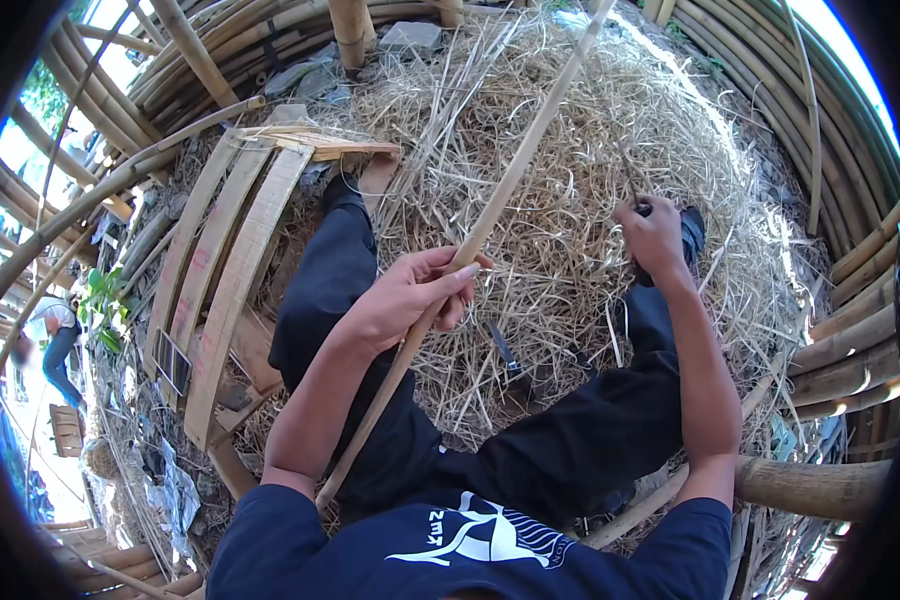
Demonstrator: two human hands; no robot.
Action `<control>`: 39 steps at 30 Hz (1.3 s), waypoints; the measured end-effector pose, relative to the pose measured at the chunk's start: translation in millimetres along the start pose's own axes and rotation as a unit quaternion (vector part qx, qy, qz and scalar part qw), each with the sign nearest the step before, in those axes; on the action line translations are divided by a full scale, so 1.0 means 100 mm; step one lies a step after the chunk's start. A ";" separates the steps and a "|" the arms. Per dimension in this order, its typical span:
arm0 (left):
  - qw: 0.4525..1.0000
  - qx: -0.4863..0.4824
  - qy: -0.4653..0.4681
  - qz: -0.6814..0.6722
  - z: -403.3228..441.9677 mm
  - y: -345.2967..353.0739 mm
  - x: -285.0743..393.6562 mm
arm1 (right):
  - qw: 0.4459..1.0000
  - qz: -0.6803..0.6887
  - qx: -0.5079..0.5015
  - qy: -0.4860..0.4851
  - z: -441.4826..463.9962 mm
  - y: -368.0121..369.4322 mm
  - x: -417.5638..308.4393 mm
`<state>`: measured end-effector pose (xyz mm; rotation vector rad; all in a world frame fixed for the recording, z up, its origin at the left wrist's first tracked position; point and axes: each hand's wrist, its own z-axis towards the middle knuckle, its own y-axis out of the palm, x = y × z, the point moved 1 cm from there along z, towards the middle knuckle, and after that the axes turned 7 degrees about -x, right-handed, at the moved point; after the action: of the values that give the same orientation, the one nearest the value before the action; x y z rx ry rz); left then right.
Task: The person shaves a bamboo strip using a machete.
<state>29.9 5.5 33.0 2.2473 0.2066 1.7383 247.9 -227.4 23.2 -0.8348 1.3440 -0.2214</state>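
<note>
My left hand (420, 295) is closed around a long, pale bamboo strip (510, 180). The strip slants from beside my left arm, across my lap, up to the top of the view. Near my right foot, my right hand (655, 235) is closed on a knife (628, 168); its thin, dark blade points away from me and is hard to make out against the straw. The blade is apart from the strip. Between my legs, a dark, narrow tool (505, 350) lies in the shavings, partly buried.
Bamboo shavings (540, 240) cover the ground around my feet. A wooden slatted piece (220, 270) stands by my left leg. Stacked bamboo poles (770, 110) line the right side, and a thick bamboo pole (810, 488) lies near my right elbow. Another person (55, 335) is at far left.
</note>
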 end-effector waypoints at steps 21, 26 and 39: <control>0.999 0.039 -0.010 -0.022 0.04 0.04 -0.04 | 0.976 -0.099 -0.142 -0.133 -0.67 0.40 -0.55; 0.997 0.079 0.010 0.000 0.05 -0.02 -0.12 | 0.969 -0.114 -0.169 -0.141 -0.84 0.50 -0.63; 0.982 0.111 0.005 0.155 0.12 -0.02 -0.26 | 0.950 -0.204 -0.213 -0.101 -0.68 0.56 -0.49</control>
<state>35.2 -1.4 5.9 2.5444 0.0550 1.9683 155.6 -187.3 25.1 -1.4633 1.0262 -0.1612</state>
